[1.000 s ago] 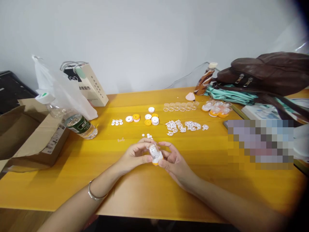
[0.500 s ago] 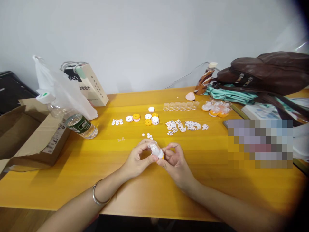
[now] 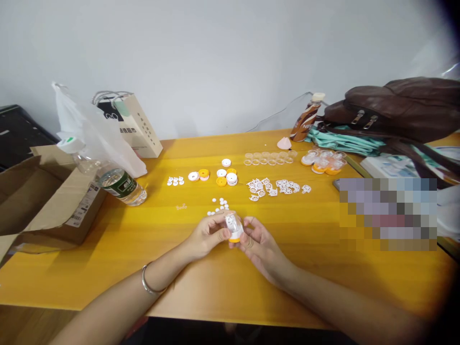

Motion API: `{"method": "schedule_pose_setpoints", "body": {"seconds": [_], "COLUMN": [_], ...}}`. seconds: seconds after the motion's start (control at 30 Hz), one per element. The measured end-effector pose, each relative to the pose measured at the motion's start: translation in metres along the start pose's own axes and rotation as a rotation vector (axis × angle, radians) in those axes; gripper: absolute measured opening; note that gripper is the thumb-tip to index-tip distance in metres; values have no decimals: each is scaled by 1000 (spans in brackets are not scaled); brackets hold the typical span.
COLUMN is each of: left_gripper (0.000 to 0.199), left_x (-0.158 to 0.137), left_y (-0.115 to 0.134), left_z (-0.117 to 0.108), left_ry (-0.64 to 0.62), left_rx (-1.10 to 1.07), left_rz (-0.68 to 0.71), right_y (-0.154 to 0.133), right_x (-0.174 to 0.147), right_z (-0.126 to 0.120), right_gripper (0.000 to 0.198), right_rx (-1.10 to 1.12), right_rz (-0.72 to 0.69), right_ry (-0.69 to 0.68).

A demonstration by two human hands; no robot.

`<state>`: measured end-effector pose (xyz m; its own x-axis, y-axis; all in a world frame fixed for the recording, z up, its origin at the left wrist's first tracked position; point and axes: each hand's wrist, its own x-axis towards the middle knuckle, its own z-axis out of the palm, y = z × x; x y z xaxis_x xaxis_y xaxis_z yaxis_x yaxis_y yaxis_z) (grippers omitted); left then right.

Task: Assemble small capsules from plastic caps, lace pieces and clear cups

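Observation:
A small clear plastic container with a white and orange base is held between my two hands above the table. My left hand grips it from the left, thumb along its side. My right hand pinches the base from the right with thumb and fingers. Through the clear wall a white openwork piece shows inside. Just beyond my left fingers lie small white discs. Farther back are white and orange round caps, and to their right white openwork pieces.
Clear rings stand in rows at the back, near finished-looking clear containers. Small white pegs lie left. A water bottle leans on a cardboard box. A brown bag and drink bottle are at the right.
The container has turned more upright, its base now lower and facing me. My right fingers have closed onto the base. More of the white discs show beyond my left hand.

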<state>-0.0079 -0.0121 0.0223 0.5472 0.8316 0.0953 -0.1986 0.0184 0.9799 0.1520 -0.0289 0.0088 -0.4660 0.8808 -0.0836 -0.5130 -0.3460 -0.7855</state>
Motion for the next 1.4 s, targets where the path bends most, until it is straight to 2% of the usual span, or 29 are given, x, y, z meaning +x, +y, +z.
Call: {"method": "schedule_pose_setpoints", "body": {"seconds": [0.13, 0.23, 0.43, 0.5, 0.57, 0.67, 0.73, 0.87, 0.93, 1.0, 1.1, 1.2, 1.3, 1.4], "left_gripper": [34, 33, 38, 45, 49, 40, 31, 33, 38, 40, 39, 38, 39, 39], "left_x": [1, 0, -2, -2, -3, -5, -9, -15, -17, -18, -19, -19, -19, -19], "left_y": [0, 2, -4, -9, -12, -9, -4, 2, 2, 0, -3, -4, -5, -5], "left_z": [-1, 0, -3, -5, -5, -3, 0, 5, 8, 9, 10, 10, 9, 8], "left_ry": [-23, 2, 220, 266, 287, 261, 226, 33, -102, -198, -271, -281, -285, -287], "left_rx": [-35, -29, 251, 325, 388, 528, 646, 836, 896, 936, 983, 1027, 1052, 1056], "left_rz": [0, 14, 91, 96, 103, 154, 194, 226, 214, 200, 199, 213, 201, 191], "right_y": [-2, -4, -10, -12, -14, -25, -39, -81, -104, -122, -137, -141, -140, -140], "right_x": [0, 2, 10, 12, 14, 22, 31, 53, 60, 64, 69, 75, 80, 79], "right_z": [2, 0, -8, -10, -10, -17, -31, -81, -110, -136, -164, -179, -185, -183], "right_gripper": [41, 38, 40, 42, 37, 29, 29, 35, 36, 33, 44, 48, 48, 48], "right_rx": [22, -19, -208, -313, -397, -482, -550, -885, -1149, -1367, -1492, -1570, -1594, -1598], "right_rz": [19, -10, -21, -21, -55, -144, -193, -375, -408, -397, -400, -358, -331, -389], "right_ry": [8, -34, -147, -180, -157, 0, 135, 494, 692, 823, 897, 920, 929, 903]}}
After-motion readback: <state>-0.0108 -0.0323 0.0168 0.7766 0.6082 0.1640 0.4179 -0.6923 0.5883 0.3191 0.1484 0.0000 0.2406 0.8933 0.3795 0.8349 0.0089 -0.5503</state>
